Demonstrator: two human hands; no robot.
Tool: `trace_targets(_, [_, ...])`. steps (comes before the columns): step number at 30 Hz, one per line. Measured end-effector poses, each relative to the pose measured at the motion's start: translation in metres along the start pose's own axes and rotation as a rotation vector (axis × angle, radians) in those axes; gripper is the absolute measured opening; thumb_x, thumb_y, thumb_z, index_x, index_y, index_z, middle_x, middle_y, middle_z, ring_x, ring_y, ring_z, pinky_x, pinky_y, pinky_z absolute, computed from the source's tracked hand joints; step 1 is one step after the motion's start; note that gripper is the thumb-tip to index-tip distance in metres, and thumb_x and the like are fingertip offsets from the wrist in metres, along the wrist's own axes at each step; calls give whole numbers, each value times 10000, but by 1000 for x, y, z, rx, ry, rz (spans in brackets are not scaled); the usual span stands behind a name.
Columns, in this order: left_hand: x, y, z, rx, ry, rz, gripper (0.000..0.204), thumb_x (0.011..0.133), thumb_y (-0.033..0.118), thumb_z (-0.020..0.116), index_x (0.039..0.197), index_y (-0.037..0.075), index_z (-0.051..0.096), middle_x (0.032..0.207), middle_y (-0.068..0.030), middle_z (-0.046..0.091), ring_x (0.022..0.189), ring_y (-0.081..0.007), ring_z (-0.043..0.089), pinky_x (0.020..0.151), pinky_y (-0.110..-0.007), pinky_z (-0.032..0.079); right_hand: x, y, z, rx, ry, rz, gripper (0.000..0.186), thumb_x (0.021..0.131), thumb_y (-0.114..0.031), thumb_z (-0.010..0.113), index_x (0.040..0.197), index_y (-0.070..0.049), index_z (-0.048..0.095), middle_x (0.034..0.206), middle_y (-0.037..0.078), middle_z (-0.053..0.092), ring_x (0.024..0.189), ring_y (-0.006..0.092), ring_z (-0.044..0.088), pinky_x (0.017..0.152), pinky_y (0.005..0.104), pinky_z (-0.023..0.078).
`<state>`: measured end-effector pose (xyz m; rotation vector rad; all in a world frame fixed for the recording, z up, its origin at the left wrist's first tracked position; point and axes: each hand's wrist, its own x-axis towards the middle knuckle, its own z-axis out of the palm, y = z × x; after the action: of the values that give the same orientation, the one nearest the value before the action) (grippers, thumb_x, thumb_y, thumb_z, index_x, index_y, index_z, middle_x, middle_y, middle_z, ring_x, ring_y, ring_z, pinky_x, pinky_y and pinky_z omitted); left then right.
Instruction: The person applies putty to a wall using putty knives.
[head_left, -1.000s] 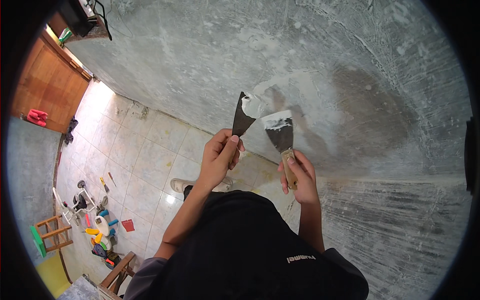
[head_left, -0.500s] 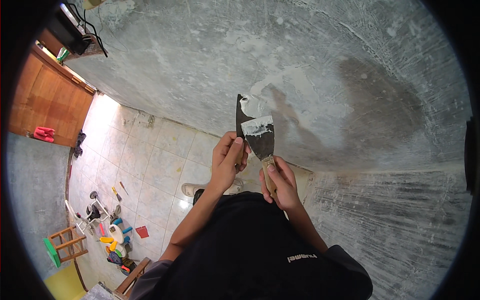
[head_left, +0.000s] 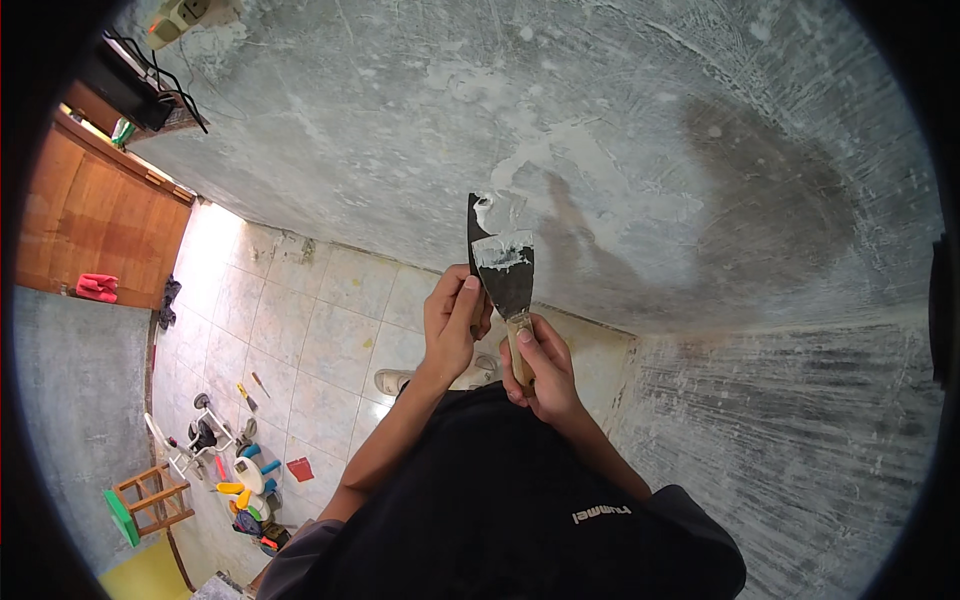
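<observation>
In my right hand (head_left: 547,372), closed around a light wooden handle, is a putty knife (head_left: 508,288) with a dark blade. White filler (head_left: 503,248) coats the blade's far end. My left hand (head_left: 450,325) pinches a second dark-bladed scraper (head_left: 475,225), held upright just behind the first; its handle is mostly hidden by my fingers. A lump of white filler (head_left: 488,213) sits on that scraper's upper part. The two blades overlap, and I cannot tell whether they touch. Beyond them rises a grey wall (head_left: 380,150) with pale smeared filler patches (head_left: 570,150).
A damp dark patch (head_left: 770,190) marks the wall at right. On the tiled floor (head_left: 320,345) at left lie a white-framed wheeled item (head_left: 205,440), a toy-like ride-on (head_left: 250,475), a red flat piece (head_left: 300,469) and small tools (head_left: 247,397). A green-topped wooden stool (head_left: 150,500) stands by the left wall.
My right hand has shifted slightly left with its putty knife, whose blade now stands more upright and overlaps the other scraper more. The whole view has turned a little.
</observation>
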<state>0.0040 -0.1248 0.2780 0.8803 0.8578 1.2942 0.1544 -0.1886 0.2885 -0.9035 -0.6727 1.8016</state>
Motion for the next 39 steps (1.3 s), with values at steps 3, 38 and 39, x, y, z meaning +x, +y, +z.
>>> trace_targets(3, [1, -4, -3, 64, -11, 52, 257, 1109, 265, 470, 1102, 36, 586, 674, 27, 483, 528, -49, 427, 451, -222, 348, 0, 5, 1, 43, -9, 10, 301, 1125, -287, 427, 1318, -60, 468, 888, 71, 591, 450, 130, 492, 363, 253, 345])
trace_targets(38, [23, 29, -31, 431, -199, 475, 158, 1010, 96, 555, 970, -31, 640, 755, -60, 619, 578, -90, 494, 538, -261, 394, 17, 11, 2, 218, -256, -216, 291, 1111, -284, 463, 1244, -26, 468, 889, 125, 597, 450, 141, 481, 401, 270, 384])
trace_targets(39, [24, 32, -32, 431, -201, 475, 158, 1010, 96, 555, 970, -31, 640, 755, -60, 619, 578, -90, 494, 538, -261, 394, 18, 12, 0, 221, -268, -218, 290, 1109, -284, 466, 1240, -25, 466, 891, 131, 598, 451, 141, 482, 401, 272, 386])
